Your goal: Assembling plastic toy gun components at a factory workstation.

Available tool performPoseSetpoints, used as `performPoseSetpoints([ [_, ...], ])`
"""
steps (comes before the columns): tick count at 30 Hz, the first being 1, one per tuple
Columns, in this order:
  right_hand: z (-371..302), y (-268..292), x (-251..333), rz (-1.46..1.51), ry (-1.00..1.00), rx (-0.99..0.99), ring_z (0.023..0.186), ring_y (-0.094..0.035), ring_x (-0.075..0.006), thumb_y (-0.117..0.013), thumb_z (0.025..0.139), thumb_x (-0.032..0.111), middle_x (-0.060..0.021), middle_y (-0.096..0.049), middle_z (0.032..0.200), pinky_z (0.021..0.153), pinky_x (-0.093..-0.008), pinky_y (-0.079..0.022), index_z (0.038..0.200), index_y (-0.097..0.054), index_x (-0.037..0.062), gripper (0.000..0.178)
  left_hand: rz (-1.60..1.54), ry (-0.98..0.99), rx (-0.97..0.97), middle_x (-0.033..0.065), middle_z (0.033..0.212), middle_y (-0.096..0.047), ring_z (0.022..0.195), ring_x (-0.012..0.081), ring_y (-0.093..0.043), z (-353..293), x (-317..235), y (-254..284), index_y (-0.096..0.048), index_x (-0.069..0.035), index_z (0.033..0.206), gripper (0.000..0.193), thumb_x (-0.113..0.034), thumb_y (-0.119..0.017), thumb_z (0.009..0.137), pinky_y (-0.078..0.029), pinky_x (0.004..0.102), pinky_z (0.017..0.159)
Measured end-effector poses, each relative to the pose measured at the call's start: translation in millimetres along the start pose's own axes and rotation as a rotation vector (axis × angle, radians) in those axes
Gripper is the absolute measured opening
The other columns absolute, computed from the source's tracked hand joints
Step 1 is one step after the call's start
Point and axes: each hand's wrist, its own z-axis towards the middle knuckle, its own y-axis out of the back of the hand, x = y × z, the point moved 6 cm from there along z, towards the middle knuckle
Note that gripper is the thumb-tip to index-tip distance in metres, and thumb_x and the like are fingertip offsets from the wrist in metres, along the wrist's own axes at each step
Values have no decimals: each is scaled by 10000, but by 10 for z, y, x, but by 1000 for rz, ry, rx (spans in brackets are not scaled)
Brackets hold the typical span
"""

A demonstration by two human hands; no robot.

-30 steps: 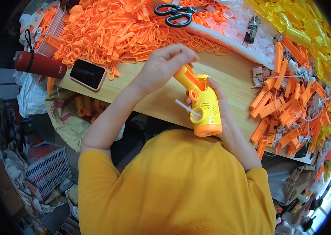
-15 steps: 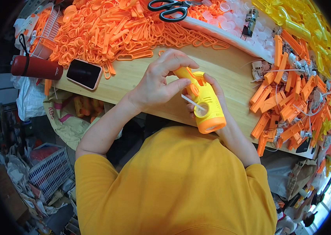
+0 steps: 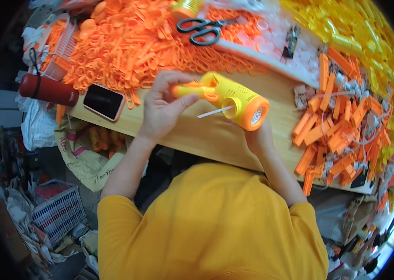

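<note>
Apparently, we are looking at a piece that is already taking shape: its yellow body (image 3: 228, 87) is wearing an orange end cap (image 3: 255, 115) with a clear lens, and a yellow-and-orange handle (image 3: 188, 90) is sticking out to the side, seemingly joined. A white strip (image 3: 214, 112) is jutting loose from the round collar (image 3: 233, 108), so we are judging that spot unfinished; whatever is sitting inside is hidden from us.

The piece is hanging above the wooden tabletop (image 3: 197, 139), between both hands. Our left hand (image 3: 161, 106) is pinching the far end of the handle between thumb and fingers. Our right hand (image 3: 258, 138) is holding the body from beneath, its fingers mostly hiding behind it.

We are seeing hard, smooth, slightly glossy plastic: the body is forming a rounded barrel with rows of small holes, the collar is making a short open tube, and the strip is looking flat and thin. Beyond, slim looped orange clips (image 3: 127, 52) are heaping up, black-handled scissors (image 3: 201, 32) are lying at their edge, translucent discs (image 3: 274, 39) are clustering, and long orange shells (image 3: 317, 125) are tangling with pale wires.
</note>
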Motion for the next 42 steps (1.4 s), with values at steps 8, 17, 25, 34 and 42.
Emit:
performPoseSetpoints([
  [8, -38, -389, 582, -433, 425, 362, 1228, -525, -258, -790, 595, 15, -156, -530, 1288, 1040, -394, -423, 1341, -378, 19, 851, -510, 521, -96, 40, 1013, -619, 864, 117, -640, -315, 425, -226, -598, -63, 1094, 266, -6, -697, 854, -581, 272, 711],
  [17, -77, -111, 466, -527, 489, 261, 971, -633, -252, -858, 670, 282, -109, -555, 1079, 849, -399, -534, 1198, -391, 50, 742, -129, 621, 382, 30, 1029, -616, 904, 109, -629, -142, 308, -280, -604, -42, 1104, 243, -110, -698, 890, -571, 272, 712],
  [25, -108, 46, 380, -502, 396, 259, 929, -640, -236, -875, 646, 282, -97, -581, 1035, 831, -384, -539, 1178, -411, 43, 745, 524, 20, -507, 101, 839, -710, 751, 149, -671, 1124, 311, 1523, -710, -13, 895, 149, -156, -707, 855, -526, 295, 689],
  [34, -135, 98, 262, -420, 206, 127, 946, -562, -159, -863, 585, 254, -46, -545, 1039, 864, -329, -478, 1119, -491, 41, 685, 1280, 410, -376, 125, 917, -711, 894, 306, -681, 1699, 709, 2410, -763, -119, 918, 235, -324, -705, 819, -542, 419, 777],
  [42, -156, -53, 336, -319, 145, 125, 981, -588, -164, -851, 640, 175, -63, -584, 1068, 897, -339, -485, 1173, -473, 37, 668, 1278, 0, -564, 185, 1026, -662, 921, 332, -661, 1553, 648, 2527, -753, -90, 862, 229, -307, -740, 788, -520, 415, 846],
])
